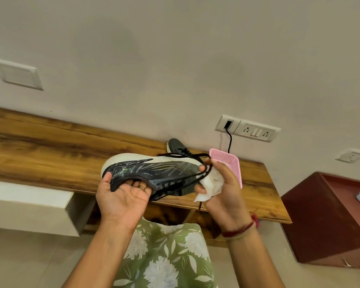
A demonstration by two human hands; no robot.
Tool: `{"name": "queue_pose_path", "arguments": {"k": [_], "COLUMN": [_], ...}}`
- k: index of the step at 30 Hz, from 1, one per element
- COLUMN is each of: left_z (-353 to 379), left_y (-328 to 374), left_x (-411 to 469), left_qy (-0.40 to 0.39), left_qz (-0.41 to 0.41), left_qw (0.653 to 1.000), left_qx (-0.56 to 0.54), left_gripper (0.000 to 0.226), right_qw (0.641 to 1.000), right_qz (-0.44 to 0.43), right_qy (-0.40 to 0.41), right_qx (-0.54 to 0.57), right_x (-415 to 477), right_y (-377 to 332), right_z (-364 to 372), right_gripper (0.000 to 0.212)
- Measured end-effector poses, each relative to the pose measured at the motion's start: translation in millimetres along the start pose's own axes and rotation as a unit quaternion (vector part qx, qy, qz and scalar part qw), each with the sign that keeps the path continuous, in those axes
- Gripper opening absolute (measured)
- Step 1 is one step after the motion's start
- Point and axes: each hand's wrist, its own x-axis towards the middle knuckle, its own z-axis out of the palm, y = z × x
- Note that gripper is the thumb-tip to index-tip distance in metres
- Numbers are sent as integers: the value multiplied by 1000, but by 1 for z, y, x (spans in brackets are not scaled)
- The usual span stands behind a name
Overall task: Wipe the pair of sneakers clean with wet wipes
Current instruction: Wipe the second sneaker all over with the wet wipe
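The left hand point(124, 196) holds a dark sneaker point(152, 173) upside down, sole up, above the near edge of the wooden shelf point(50, 150), its fingers curled into the shoe's opening. The right hand point(222, 190) pinches a crumpled white wipe point(211, 185) against the sneaker's toe end, with black laces point(187, 157) looping over its fingers. The second sneaker point(176, 146) rests on the shelf by the wall, beside a pink basket point(229, 161).
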Motion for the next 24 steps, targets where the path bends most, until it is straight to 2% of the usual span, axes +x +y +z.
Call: {"name": "queue_pose_path", "arguments": {"k": [4,8,10,12,14,15,16,18,19,20,24], "left_z": [-3,-5,-5,-5,-5,-5,-5,-4,-3,-3,1], "left_y": [4,7,8,10,10,11,11,9,8,7,0], "left_x": [4,7,6,6,6,5,5,2,1,1,-5], "left_qy": [1,7,11,12,10,8,7,2,0,-2,7], "left_qz": [19,34,38,41,43,46,48,45,43,40,18], "left_qw": [1000,999,999,999,999,999,999,999,999,999,999], "left_qx": [1,7,8,10,10,11,14,14,13,14,25], "left_gripper": [53,51,52,53,54,54,55,65,70,72,61], "right_qw": [999,992,989,988,983,974,957,900,883,881,942], "right_qz": [-40,-51,-62,-80,-95,-102,-114,-157,-167,-162,-71], "right_qy": [14,51,80,101,142,186,238,337,348,331,193], "right_qx": [-9,-102,-106,-82,-61,-78,-118,-228,-269,-297,-264], "right_x": [-7,-14,-17,-21,-22,-24,-25,-23,-22,-20,-7], "right_y": [-31,-58,-71,-84,-95,-98,-100,-95,-91,-86,-55], "right_z": [-28,-55,-67,-78,-92,-95,-100,-104,-103,-98,-81], "right_gripper": [17,33,15,12,50,60,57,36,35,40,45]}}
